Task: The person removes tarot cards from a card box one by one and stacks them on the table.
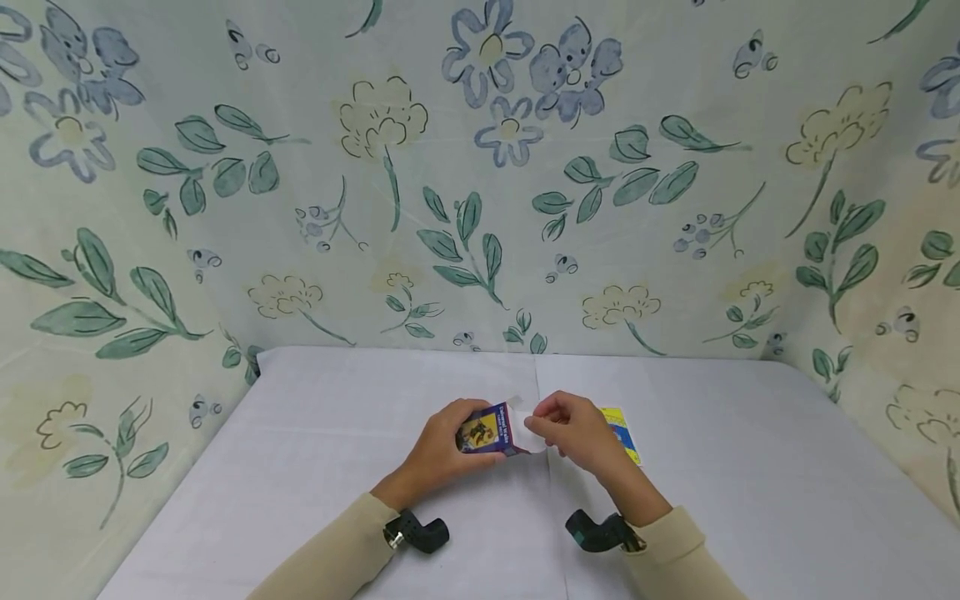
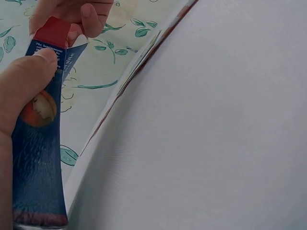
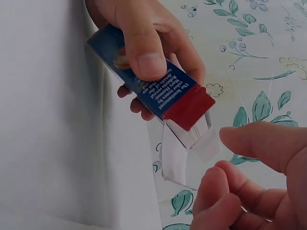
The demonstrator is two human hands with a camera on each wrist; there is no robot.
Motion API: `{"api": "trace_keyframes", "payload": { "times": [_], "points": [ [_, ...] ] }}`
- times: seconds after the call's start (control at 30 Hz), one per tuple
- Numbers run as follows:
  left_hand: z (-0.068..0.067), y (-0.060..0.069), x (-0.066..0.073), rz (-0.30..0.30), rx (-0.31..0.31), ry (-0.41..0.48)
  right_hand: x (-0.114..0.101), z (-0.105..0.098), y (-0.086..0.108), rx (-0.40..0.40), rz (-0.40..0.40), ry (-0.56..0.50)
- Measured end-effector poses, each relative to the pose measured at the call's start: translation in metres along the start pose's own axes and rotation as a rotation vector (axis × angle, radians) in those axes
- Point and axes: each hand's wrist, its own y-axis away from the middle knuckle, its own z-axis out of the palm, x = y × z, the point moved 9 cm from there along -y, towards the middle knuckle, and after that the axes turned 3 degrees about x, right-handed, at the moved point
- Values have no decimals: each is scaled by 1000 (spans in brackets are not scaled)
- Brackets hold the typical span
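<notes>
A small dark-blue card box (image 1: 480,429) with a picture on its front is gripped by my left hand (image 1: 438,443). Its right end stands unfolded, with a red side flap (image 3: 191,108) and a white lid flap (image 3: 173,155) sticking out. In the left wrist view, the left thumb (image 2: 33,72) presses along the printed narrow side of the box (image 2: 41,163). My right hand (image 1: 581,429) is at the lid end, fingers bent. Seen from the right wrist, its thumb and fingertips stand apart beside the white flaps, with nothing pinched between them. The box's inside is hidden.
A yellow and blue flat item (image 1: 621,433) lies on the table behind the right hand, partly covered by it. White cloth covers the table (image 1: 337,400). A flowered curtain (image 1: 480,208) hangs behind the table and on both sides.
</notes>
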Motion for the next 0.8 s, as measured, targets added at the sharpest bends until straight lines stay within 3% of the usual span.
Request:
{"api": "trace_keyframes", "payload": {
  "times": [0.2, 0.5, 0.8],
  "points": [
    [1, 0, 1, 22, 3, 17, -7, 8, 4, -17, -35, 9],
    [-1, -1, 4, 50, -4, 22, -8, 14, 6, -40, -27, 16],
    [0, -1, 1, 39, -7, 13, -7, 17, 6, -64, -23, -4]
  ]
}}
